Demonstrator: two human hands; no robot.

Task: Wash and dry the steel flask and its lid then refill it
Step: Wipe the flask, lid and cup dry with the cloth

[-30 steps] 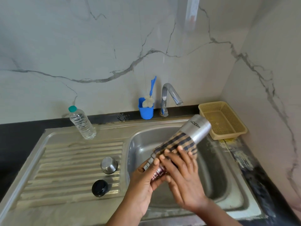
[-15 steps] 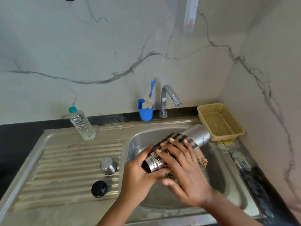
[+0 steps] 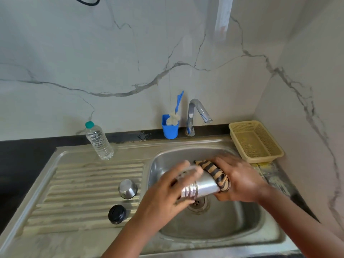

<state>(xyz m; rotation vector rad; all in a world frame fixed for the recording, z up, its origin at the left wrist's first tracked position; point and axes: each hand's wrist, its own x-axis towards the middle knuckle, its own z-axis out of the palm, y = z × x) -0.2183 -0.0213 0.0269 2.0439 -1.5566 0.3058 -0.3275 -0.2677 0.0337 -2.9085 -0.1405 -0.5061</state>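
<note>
Between the two hands, over the sink (image 3: 268, 237), lies the steel flask (image 3: 202, 188).
Left hand (image 3: 167, 192) grips its ridged neck; right hand (image 3: 240, 179) squeezes a striped cloth (image 3: 216, 171) round the far end. Hard, shiny metal probably slips when wet, so the ridges look best to hold. Since half a second ago, the cloth hand slid from the middle to the bottom, and the flask turned flatter.

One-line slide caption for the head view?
Over the sink, left hand holds steel flask while right hand wipes it with checked cloth.
</note>
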